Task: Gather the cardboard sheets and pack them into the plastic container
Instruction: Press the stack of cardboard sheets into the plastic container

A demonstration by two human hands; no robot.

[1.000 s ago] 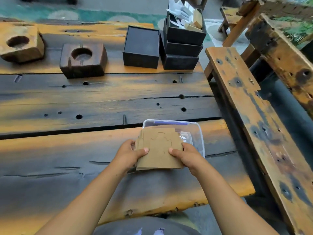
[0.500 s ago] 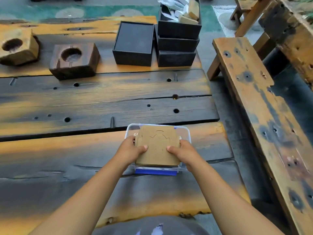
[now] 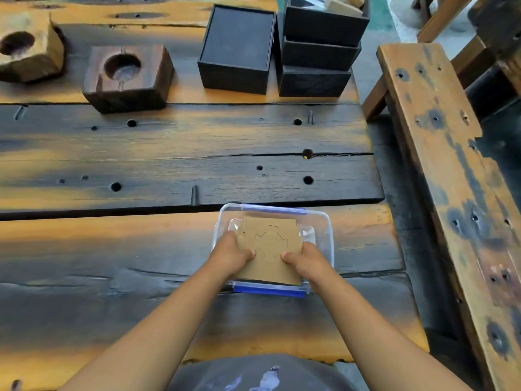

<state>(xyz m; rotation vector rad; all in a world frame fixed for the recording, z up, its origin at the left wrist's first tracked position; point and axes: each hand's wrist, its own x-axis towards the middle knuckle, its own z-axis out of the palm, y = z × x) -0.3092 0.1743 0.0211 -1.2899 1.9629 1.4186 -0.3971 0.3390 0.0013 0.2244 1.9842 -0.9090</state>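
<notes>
Head view of a person seated at the near edge of a plank table (image 3: pixel 169 153). Both bare hands are gripping a stack of cardboard sheets (image 3: pixel 267 249) by its sides: the left hand (image 3: pixel 229 256) is clasping the stack's left edge with the thumb lying on the top sheet, and the right hand (image 3: pixel 307 262) is clasping the right edge in the same way, fingers curled under and out of sight. The stack is sitting inside the mouth of the plastic container (image 3: pixel 328 235), its far end lower within the clear walls and its near end overlapping the container's near rim; whether it is touching the bottom cannot be told. The top sheet is showing a die-cut outline. The container is standing open, with blue clips on its near and far rims, on the table's nearest plank, close to the right edge.

Along the far edge, from left to right, are lying a pale wooden block (image 3: pixel 28 49) with a round hollow, a dark wooden block (image 3: pixel 128 77) with a round hollow, a closed black box (image 3: pixel 236 52), and a stack of black boxes (image 3: pixel 318 52), the topmost holding loose pieces. A wooden bench (image 3: pixel 439 165) is running beside the table's right edge.
</notes>
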